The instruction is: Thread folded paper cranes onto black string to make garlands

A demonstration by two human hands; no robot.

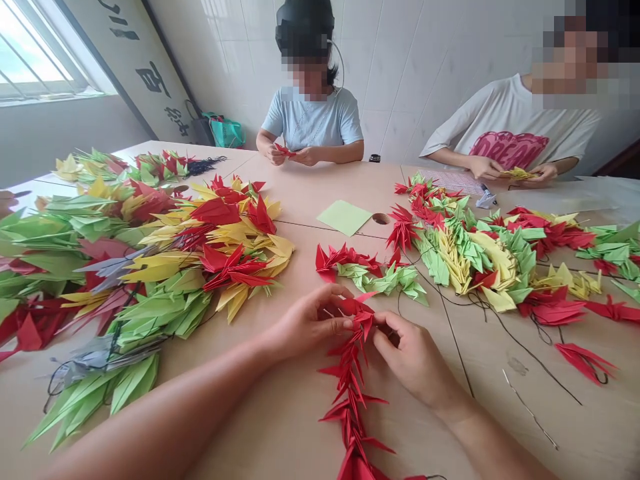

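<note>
Presently left hand (307, 325) and right hand (415, 353) pinch the top of a red origami crane strand (351, 393) together: light, crushable paper, best held at the threaded centre.

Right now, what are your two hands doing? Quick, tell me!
Left hand: closed, pinching the red paper crane string.
Right hand: closed on the same string.

Craft workroom: white-tiled walls (400, 67), shared wooden tables (300, 193), heaps of strung paper cranes (240, 260).
</note>
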